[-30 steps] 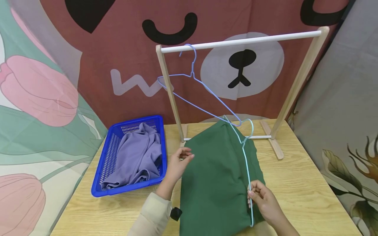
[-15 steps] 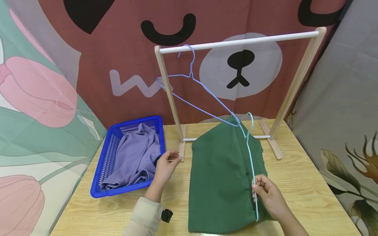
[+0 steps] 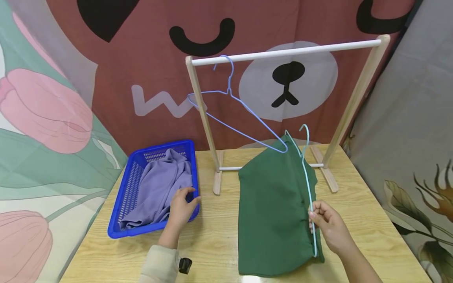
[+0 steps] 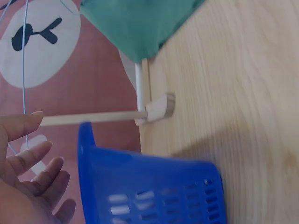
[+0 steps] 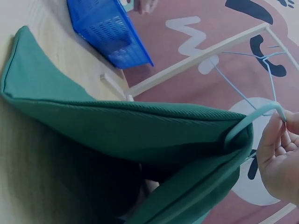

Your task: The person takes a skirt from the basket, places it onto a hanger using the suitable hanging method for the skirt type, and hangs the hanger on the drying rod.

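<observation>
My right hand (image 3: 330,226) pinches the lower arm of a mint-green wire clothes hanger (image 3: 308,179) between thumb and fingers. A dark green garment (image 3: 270,212) hangs from this hanger. In the right wrist view, the hanger's end emerges at the garment's edge beside the fingers (image 5: 273,140). My left hand (image 3: 181,210) hovers over the right side of a blue plastic basket (image 3: 129,181), fingers loosely bent with nothing in them. Inside the basket lies a crumpled purple garment (image 3: 159,184). In the left wrist view the hand (image 4: 32,182) is beside the basket's rim.
A wooden rack with a white top bar (image 3: 283,52) stands at the back of the table (image 3: 357,220). On its left end hangs a periwinkle wire hanger (image 3: 255,112) with no garment on it, in front of the green one's top. Printed cloth surrounds the table.
My left hand has moved left, away from the green garment to the basket. My right hand has carried the hanger and garment to the right and farther back.
</observation>
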The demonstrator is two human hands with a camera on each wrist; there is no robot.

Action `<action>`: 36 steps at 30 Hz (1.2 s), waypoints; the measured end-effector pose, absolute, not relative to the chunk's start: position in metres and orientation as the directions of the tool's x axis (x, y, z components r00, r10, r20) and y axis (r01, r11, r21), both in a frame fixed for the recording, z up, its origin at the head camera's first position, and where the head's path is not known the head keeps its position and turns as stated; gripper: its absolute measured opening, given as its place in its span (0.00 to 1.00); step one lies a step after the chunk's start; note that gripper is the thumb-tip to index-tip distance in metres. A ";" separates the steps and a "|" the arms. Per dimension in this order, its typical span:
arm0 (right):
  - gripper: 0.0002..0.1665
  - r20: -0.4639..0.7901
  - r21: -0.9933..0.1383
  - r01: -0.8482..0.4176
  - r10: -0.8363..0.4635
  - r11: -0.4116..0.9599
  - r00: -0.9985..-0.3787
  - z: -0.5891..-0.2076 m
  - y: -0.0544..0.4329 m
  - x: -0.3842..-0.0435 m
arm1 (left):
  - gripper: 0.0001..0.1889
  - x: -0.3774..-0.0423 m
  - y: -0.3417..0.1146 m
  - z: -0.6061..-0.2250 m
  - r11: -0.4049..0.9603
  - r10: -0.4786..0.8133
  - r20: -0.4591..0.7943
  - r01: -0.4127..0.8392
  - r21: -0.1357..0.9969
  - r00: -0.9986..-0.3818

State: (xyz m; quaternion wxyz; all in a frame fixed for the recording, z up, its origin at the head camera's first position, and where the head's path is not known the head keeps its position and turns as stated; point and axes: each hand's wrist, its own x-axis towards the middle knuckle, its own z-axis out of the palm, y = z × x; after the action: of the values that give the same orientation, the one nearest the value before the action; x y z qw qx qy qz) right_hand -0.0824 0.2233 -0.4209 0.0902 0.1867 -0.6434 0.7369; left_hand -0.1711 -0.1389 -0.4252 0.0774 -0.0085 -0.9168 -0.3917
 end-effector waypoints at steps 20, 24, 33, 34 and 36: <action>0.11 0.469 -0.871 -0.444 -0.090 -0.210 -0.879 -0.400 0.227 -0.098 | 0.34 -0.173 -0.176 -0.434 0.881 -0.137 0.063 -0.093 0.463 -0.989; 0.11 0.481 -0.866 -0.456 -0.091 -0.207 -0.872 -0.395 0.227 -0.101 | 0.37 -0.176 -0.181 -0.436 0.913 -0.138 0.030 -0.116 0.391 -0.990; 0.12 0.490 -0.852 -0.460 -0.068 -0.250 -0.869 -0.385 0.231 -0.106 | 0.39 -0.183 -0.186 -0.437 0.924 -0.152 -0.081 -0.171 0.343 -0.985; 0.12 0.487 -0.852 -0.457 -0.065 -0.257 -0.871 -0.384 0.232 -0.107 | 0.40 -0.184 -0.187 -0.438 0.923 -0.152 -0.096 -0.176 0.343 -0.984; 0.12 0.485 -0.849 -0.453 -0.059 -0.272 -0.873 -0.382 0.233 -0.108 | 0.40 -0.185 -0.187 -0.439 0.920 -0.148 -0.121 -0.181 0.348 -0.982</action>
State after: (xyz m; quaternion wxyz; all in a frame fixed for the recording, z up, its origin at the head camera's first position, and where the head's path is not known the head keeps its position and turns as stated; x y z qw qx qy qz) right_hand -0.1080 0.2329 -0.3816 0.1284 0.2171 -0.5893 0.7675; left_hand -0.1851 -0.1873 -0.4387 -0.0460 0.0841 -0.9786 -0.1819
